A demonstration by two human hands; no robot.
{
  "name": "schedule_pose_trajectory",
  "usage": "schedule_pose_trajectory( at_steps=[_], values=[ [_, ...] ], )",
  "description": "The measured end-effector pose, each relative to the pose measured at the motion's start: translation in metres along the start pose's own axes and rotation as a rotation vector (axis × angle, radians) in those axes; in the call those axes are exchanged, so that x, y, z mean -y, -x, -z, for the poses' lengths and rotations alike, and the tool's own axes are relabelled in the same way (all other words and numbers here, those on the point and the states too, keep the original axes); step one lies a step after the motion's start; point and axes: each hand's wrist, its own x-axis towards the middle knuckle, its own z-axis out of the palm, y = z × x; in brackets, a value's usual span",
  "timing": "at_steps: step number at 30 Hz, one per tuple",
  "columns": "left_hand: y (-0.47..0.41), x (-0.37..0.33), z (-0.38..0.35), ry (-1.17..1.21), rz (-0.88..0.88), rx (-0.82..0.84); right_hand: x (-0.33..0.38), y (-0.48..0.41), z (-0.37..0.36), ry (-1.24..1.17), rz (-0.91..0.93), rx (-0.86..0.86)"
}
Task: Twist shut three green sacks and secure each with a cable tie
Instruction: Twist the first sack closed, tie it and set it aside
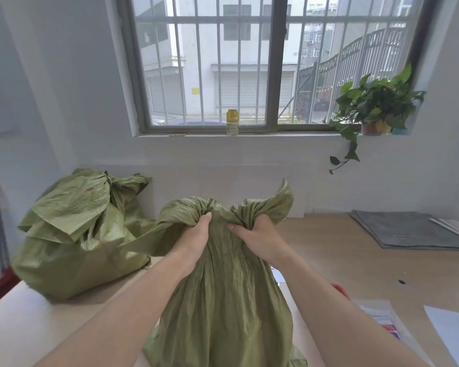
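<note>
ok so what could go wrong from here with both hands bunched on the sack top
A flap of the sack stands loose beyond the right hand, so a twist may leave the mouth partly open. Both that hand and the left hand grip the neck, and no cable tie is in either; letting go to fetch one could let the gathers spring apart.

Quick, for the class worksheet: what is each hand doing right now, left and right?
Left hand: closed, gripping the gathered mouth of the front green sack.
Right hand: closed, gripping the same sack's mouth beside it.
</note>
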Motion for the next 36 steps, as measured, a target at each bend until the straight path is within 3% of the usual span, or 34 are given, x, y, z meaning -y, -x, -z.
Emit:
schedule_pose_trajectory(
  at_steps=[5,17,23,27,31,36],
  values=[
    [0.008,-0.005,-0.007,-0.096,-0.047,0.109,-0.003,-0.001,-0.002,0.004,-0.043,-0.012],
    [-0.004,0.005,-0.011,-0.264,-0.105,-0.007,-0.004,-0.002,-0.012,0.151,-0.050,-0.012],
    [-0.010,0.009,-0.013,-0.467,-0.163,-0.036,-0.009,-0.010,-0.015,0.440,-0.030,0.006],
    [-0.009,0.009,-0.018,-0.589,-0.235,-0.076,-0.006,-0.012,-0.018,0.503,-0.037,0.031],
    [-0.010,0.008,-0.022,-0.463,-0.244,-0.113,0.003,-0.007,-0.020,0.413,-0.090,0.045],
    [-0.014,0.005,-0.016,0.017,-0.118,0.191,0.010,0.000,-0.025,0.366,-0.097,0.133]
  ],
)
